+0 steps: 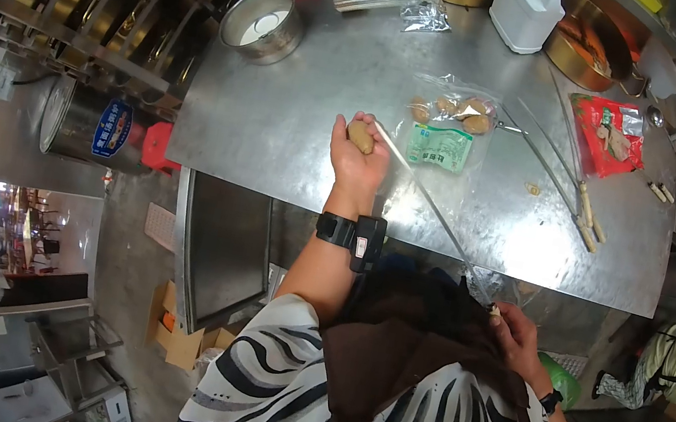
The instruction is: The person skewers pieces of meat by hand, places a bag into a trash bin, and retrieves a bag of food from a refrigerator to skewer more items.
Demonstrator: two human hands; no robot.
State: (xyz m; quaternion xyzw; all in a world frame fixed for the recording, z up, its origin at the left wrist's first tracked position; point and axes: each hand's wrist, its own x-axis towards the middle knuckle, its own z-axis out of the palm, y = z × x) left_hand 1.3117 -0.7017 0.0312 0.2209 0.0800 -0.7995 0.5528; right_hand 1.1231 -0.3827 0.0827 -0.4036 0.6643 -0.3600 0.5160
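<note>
My left hand [355,164] is raised over the table's near edge, palm up, its fingers curled round a brown oval, potato-like piece [361,136]. A long thin skewer [445,218] slants from beside those fingers down to my right hand [517,340], which is closed round its lower end near my apron. The skewer's upper stretch looks pale, the rest metallic. Right of my left hand lies a clear plastic bag [476,172] with several round brown pieces [476,115] and a green-and-white packet [438,147].
More metal skewers with wooden handles [588,212] lie on the steel table [309,116], beside a red packet [609,137]. Along the back stand a metal pot [262,24], a white jug [525,11] and a brass-coloured pan [591,43]. A person [672,365] bends at far right.
</note>
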